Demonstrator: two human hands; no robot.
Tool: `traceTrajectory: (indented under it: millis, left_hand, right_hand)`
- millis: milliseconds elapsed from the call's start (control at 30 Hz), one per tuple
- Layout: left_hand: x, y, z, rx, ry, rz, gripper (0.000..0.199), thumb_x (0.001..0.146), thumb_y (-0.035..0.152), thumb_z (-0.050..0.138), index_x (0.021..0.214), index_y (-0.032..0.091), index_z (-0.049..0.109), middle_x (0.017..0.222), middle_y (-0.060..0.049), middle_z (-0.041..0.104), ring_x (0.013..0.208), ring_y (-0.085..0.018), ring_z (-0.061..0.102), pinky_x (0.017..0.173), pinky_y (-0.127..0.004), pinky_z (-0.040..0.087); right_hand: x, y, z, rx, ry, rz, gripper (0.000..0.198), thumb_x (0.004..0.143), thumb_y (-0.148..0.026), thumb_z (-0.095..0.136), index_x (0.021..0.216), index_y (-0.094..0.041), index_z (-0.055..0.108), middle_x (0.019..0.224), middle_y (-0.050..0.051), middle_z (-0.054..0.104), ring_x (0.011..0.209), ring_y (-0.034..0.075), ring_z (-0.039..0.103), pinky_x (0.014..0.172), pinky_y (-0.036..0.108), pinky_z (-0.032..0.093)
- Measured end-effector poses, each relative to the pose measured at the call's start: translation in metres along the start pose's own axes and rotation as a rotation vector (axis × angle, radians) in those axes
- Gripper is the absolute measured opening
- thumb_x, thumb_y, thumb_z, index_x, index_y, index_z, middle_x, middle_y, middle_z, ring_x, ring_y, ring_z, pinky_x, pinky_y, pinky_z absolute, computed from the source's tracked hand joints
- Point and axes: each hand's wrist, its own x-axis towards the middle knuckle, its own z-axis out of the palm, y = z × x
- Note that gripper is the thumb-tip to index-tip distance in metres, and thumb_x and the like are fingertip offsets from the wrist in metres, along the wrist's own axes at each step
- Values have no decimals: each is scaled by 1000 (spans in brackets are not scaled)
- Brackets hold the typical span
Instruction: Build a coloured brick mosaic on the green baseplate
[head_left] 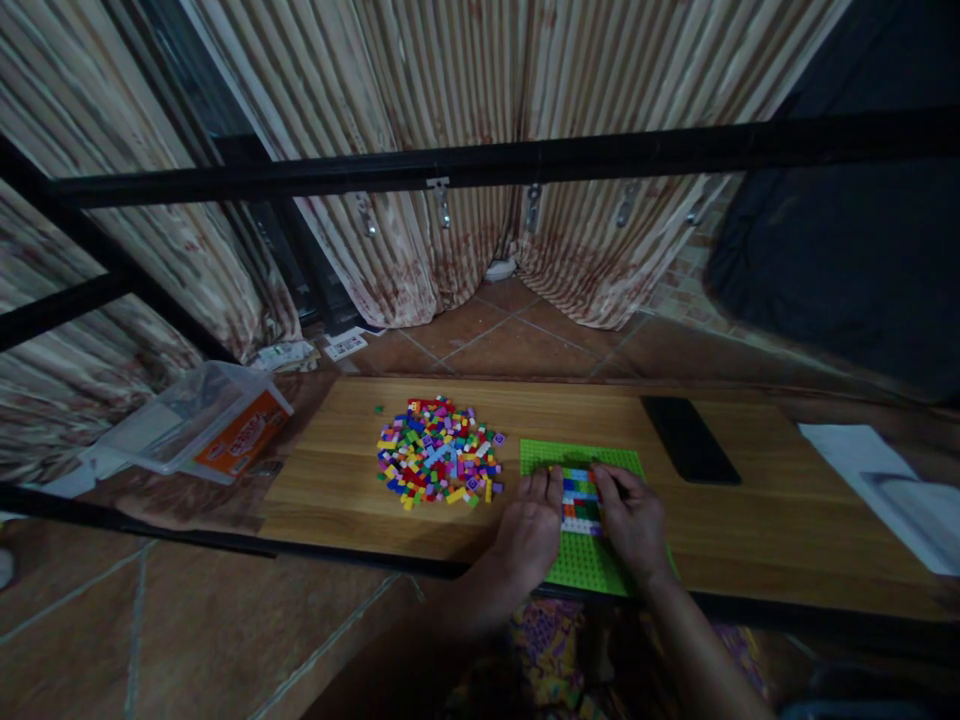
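Observation:
A green baseplate (592, 570) lies near the table's front edge, with rows of colourful building bricks (580, 508) pressed together on it. My left hand (534, 520) rests at the left side of these rows, its fingers curled against the bricks. At the upper right corner of the rows, my right hand (634, 515) is closed in a pinch at a small reddish brick, mostly covered by the fingertips. Left of the baseplate, a heap of loose building bricks (439, 455) in many colours is spread on the wood.
The wooden table (337, 500) also bears a black phone-like slab (690, 440) and white paper (877, 480) at the right. A clear plastic box (217, 420) with an orange label stands left of it. A black metal bar (480, 165) crosses before striped curtains (450, 80).

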Motion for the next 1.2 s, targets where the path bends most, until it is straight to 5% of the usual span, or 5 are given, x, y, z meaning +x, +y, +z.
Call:
traceTrajectory:
  millis: [267, 600, 933, 1200]
  left_hand:
    - [-3, 3, 1, -158, 16, -38, 60, 82, 2, 35, 142, 5, 34, 133, -20, 55, 124, -27, 51, 105, -40, 44]
    - [-30, -11, -13, -474, 122, -61, 70, 76, 2, 44, 143, 17, 35, 142, -10, 48, 132, -21, 44, 112, -35, 40]
    - [-76, -75, -32, -380, 353, -311, 33, 89, 12, 45, 116, 23, 60, 116, -6, 62, 111, -19, 58, 100, -36, 49]
    - [-42, -58, -32, -150, 226, -199, 27, 85, 16, 54, 108, 24, 66, 119, -8, 58, 107, -27, 54, 94, -45, 47]
  right_hand:
    - [0, 10, -2, -56, 6, -3, 42, 81, -58, 56, 88, -20, 71, 94, 10, 72, 88, 27, 65, 84, 42, 47]
    - [1, 9, -2, -81, -1, 18, 44, 81, -58, 55, 90, -19, 71, 94, 11, 72, 90, 29, 65, 83, 42, 47]
    - [1, 6, -2, -57, 1, -10, 42, 81, -58, 55, 88, -19, 71, 94, 11, 72, 89, 28, 65, 82, 42, 48]
    - [1, 5, 0, -36, 15, -12, 41, 83, -56, 54, 88, -19, 71, 91, 10, 72, 88, 26, 65, 83, 42, 48]
